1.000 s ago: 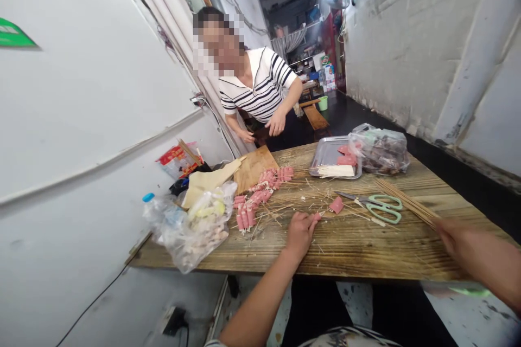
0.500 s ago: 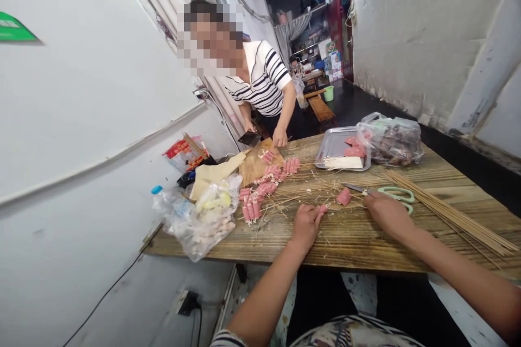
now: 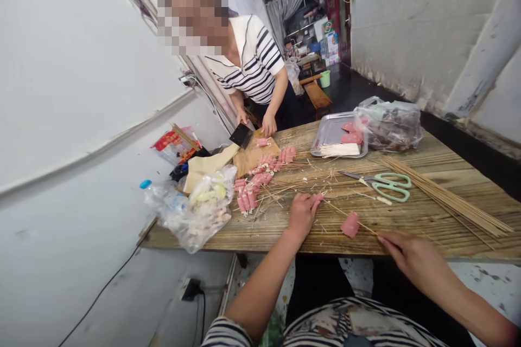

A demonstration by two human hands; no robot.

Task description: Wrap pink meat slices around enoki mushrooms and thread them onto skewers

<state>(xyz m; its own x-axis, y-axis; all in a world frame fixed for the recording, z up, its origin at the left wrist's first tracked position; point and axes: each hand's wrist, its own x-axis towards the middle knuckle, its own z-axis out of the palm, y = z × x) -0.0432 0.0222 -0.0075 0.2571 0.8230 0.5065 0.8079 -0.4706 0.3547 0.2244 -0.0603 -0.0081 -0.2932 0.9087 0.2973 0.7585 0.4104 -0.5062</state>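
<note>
My left hand point(image 3: 303, 214) rests on the wooden table, its fingers pinched on a small pink meat roll point(image 3: 319, 197) with pale strands at its end. Between thumb and fingers, my right hand point(image 3: 411, 252) grips the end of a thin bamboo skewer point(image 3: 368, 227), whose other end reaches the roll. A pink meat slice point(image 3: 349, 225) sits against the skewer between my hands; whether it is pierced I cannot tell. Green-handled scissors point(image 3: 391, 187) lie beyond my right hand. Skewered meat rolls point(image 3: 247, 198) are piled left of my left hand.
Across the wooden table point(image 3: 277, 227), a co-worker holds a dark, broad blade point(image 3: 241, 135) by a cutting board point(image 3: 244, 161). A metal tray point(image 3: 324, 127), a filled plastic bag point(image 3: 393, 124) and loose skewers point(image 3: 448, 195) are at right. Another bag point(image 3: 203, 222) lies at left.
My right hand has come away from beside the scissors toward the near edge and now shows a skewer in its grip. The meat slice has shifted nearer me. The view has tilted slightly.
</note>
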